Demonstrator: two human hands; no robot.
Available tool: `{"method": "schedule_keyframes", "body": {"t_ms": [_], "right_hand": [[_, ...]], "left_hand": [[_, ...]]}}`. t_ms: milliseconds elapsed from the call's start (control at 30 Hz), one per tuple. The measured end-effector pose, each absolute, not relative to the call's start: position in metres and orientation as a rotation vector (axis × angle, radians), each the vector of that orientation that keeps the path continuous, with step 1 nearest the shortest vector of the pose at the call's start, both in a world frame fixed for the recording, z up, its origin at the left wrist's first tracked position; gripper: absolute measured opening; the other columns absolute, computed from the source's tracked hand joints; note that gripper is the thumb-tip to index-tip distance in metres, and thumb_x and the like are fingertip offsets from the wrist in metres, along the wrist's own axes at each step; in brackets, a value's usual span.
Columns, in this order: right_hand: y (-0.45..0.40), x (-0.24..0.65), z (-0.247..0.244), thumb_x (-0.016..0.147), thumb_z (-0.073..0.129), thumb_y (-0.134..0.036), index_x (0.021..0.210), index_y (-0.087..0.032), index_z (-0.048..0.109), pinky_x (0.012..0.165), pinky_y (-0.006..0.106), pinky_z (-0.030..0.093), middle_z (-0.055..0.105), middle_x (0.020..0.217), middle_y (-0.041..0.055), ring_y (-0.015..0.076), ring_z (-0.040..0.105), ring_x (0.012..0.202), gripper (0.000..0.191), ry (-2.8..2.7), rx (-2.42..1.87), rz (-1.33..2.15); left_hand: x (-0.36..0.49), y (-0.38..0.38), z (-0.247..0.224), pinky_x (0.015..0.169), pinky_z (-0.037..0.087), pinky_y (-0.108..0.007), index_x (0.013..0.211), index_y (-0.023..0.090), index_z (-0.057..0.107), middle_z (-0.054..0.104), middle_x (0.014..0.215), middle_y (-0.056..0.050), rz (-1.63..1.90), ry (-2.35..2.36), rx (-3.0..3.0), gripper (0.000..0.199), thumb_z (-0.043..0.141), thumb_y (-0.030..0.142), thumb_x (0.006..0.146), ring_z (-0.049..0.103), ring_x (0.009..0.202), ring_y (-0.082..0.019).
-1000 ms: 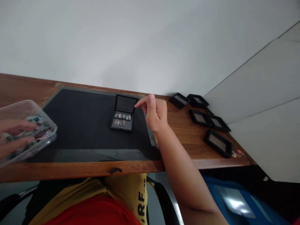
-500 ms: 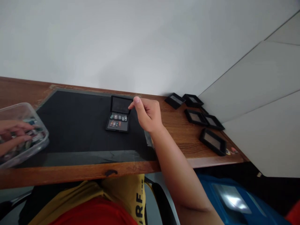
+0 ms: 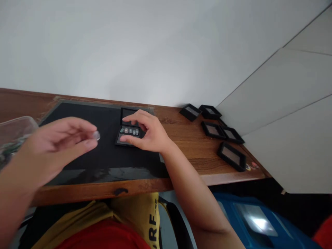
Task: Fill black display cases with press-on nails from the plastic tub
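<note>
**Bringing a small clear piece [image 3: 97,135] out over the dark mat [image 3: 109,155]**

The change is at the left hand [image 3: 59,141]: it is out of the clear tub [image 3: 26,117] and over the mat, its thumb and fingertips pinched on that one piece. The tub lies beyond this hand, on its outer side, partly hidden by it, with a pile of small pieces [image 3: 11,148] inside. The pinched piece is therefore apart from the pile, out in the gap between the two hands. Its shape is too blurred to tell.

The right hand [image 3: 151,133] has changed too: it is over the open black case [image 3: 118,139], with thumb and fingers spread wide and nothing seen between them. Its fingers cover part of the raised lid [image 3: 127,112] and its thumb crosses the lower panel; whether either touches the case cannot be told. Between thumb and fingers, a row of small pieces [image 3: 130,131] shows in the case. What lies under the thumb is hidden.

So one hand is loaded and the other is free, and both are above the mat, facing each other. On the outer side of the right hand, well apart from it, several black boxes [image 3: 231,155] lie on the wooden surface [image 3: 178,135].
</note>
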State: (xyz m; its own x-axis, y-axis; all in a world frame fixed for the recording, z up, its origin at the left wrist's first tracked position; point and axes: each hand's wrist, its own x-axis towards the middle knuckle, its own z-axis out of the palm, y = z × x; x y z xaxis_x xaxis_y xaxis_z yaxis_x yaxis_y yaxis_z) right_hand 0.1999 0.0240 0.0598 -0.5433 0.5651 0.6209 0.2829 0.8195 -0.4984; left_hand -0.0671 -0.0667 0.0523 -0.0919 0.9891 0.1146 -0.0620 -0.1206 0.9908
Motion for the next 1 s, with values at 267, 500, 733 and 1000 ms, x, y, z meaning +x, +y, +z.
{"method": "schedule_keyframes", "body": {"t_ms": [267, 500, 733, 1000], "right_hand": [[0.023, 0.194, 0.050, 0.095, 0.074, -0.028, 0.122, -0.022, 0.072, 0.082, 0.030, 0.056, 0.071, 0.108, 0.0054, 0.0160, 0.065, 0.093, 0.027, -2.195, -0.576, 0.467], [0.023, 0.193, 0.049, 0.095, 0.075, -0.028, 0.114, -0.020, 0.076, 0.075, 0.027, 0.052, 0.070, 0.096, 0.0031, 0.0124, 0.062, 0.081, 0.020, -2.207, -0.495, 0.518], [0.023, 0.189, 0.045, 0.095, 0.071, -0.024, 0.099, -0.019, 0.078, 0.063, 0.022, 0.047, 0.071, 0.086, 0.0014, 0.0091, 0.057, 0.070, 0.009, -2.186, -0.525, 0.660], [0.022, 0.187, 0.044, 0.092, 0.071, -0.020, 0.097, -0.016, 0.079, 0.059, 0.023, 0.044, 0.075, 0.086, 0.0023, 0.0069, 0.052, 0.062, 0.010, -2.070, -0.539, 0.735]], "left_hand": [[-0.004, -0.024, 0.025, 0.065, 0.056, -0.017, 0.106, 0.021, 0.076, 0.075, 0.087, 0.000, 1.337, 0.917, 0.822, 0.056, 0.102, 0.034, 0.058, 0.064, 0.074, -0.010], [-0.009, -0.023, 0.015, 0.065, 0.052, -0.016, 0.111, 0.023, 0.077, 0.073, 0.088, 0.001, 1.230, 0.917, 0.874, 0.059, 0.102, 0.045, 0.062, 0.060, 0.070, -0.007], [-0.008, -0.025, 0.013, 0.064, 0.053, -0.017, 0.099, 0.021, 0.080, 0.074, 0.079, 0.001, 1.287, 0.930, 0.957, 0.048, 0.101, 0.045, 0.063, 0.061, 0.068, -0.008], [-0.005, -0.024, 0.012, 0.076, 0.061, -0.022, 0.091, 0.022, 0.085, 0.082, 0.088, -0.003, 1.412, 1.038, 0.998, 0.044, 0.098, 0.054, 0.064, 0.073, 0.080, -0.013]]}}
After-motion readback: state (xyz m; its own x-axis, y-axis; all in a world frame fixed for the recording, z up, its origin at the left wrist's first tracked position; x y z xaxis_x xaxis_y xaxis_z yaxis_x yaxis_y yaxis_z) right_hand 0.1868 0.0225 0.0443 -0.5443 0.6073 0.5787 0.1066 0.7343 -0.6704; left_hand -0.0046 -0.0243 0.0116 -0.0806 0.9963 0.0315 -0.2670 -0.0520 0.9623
